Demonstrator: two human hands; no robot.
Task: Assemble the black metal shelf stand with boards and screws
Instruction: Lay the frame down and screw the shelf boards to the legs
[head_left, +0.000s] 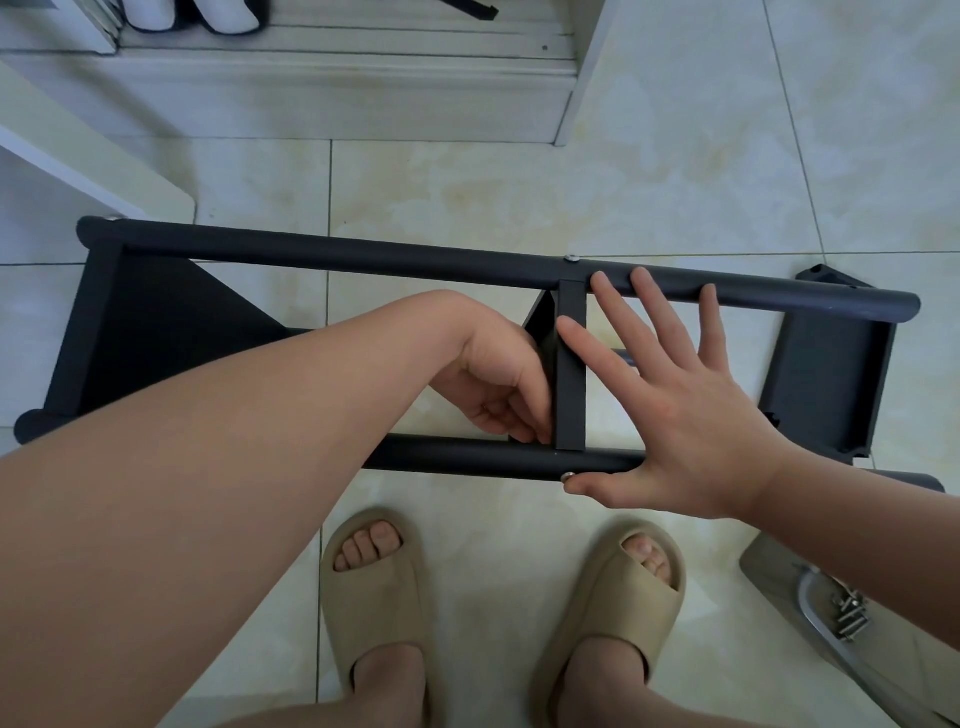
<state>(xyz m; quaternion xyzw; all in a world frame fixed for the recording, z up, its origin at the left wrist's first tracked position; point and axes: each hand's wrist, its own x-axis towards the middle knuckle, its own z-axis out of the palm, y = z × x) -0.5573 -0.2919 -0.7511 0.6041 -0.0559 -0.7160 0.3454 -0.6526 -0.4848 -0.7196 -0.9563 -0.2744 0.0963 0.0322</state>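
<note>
The shelf stand (363, 257) is laid on its side on the floor (519, 197), with the middle board (570, 374) set between its tubes. Left of that board, the left hand (498, 384) is curled against its lower end (whether anything is pinched cannot be told). Right of the board, the right hand (685, 415) is spread flat, fingers (649, 296) straight, thumb beside a screw (570, 475). The steel is judged stiff, light and smooth; tubes are best gripped beside the board, sheet edges avoided. Open floor is left beyond the board
</note>
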